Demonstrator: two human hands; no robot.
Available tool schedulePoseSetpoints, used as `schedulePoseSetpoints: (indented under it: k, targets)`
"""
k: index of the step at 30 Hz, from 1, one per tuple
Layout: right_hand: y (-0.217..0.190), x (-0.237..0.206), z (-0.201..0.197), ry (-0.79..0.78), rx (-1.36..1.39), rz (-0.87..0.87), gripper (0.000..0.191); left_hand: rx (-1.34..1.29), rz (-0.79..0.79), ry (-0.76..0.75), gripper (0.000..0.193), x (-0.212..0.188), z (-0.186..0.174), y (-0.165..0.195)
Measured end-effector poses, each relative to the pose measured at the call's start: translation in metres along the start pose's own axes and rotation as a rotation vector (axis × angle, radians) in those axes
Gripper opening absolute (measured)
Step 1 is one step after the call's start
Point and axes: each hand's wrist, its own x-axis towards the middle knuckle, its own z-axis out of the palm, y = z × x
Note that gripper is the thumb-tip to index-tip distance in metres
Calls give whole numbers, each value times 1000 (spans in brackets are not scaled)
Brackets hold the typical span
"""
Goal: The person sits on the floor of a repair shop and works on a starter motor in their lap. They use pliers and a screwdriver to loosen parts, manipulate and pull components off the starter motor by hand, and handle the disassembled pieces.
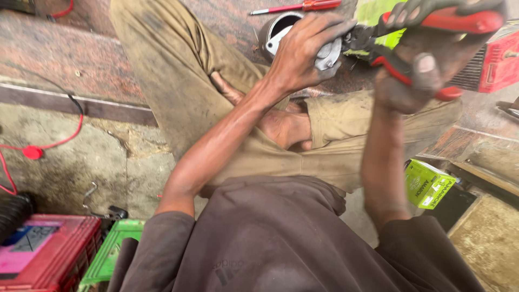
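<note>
Metal part (327,54), clutched in left hand (303,51) above lap, bitten by pliers (378,46) squeezed in right hand (416,75). Probably rigid, fairly light, greasy, slippery; best gripped around rim, fingers wrapped tight. Screwdriver (294,7) beyond on floor.

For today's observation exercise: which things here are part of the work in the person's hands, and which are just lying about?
In use:
- left hand gripping a small grey metal part
- right hand squeezing red-handled pliers onto that part

Lying about:
- red screwdriver
- round metal housing
- green carton
- red crate
- red wire
</note>
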Motion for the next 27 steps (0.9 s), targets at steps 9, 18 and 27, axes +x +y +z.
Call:
schedulePoseSetpoints:
  k: [9, 18, 27]
  targets:
    - [-23, 43, -45, -506, -87, 339, 64, 17, -33, 85, 61, -1, 5, 1]
    - [-25, 53, -23, -643, 3, 375, 45, -29, -63, 44, 57, 2, -1, 6]
    - [-21, 26, -22, -304, 94, 474, 52, -110, -45, 7, 57, 6, -3, 6]
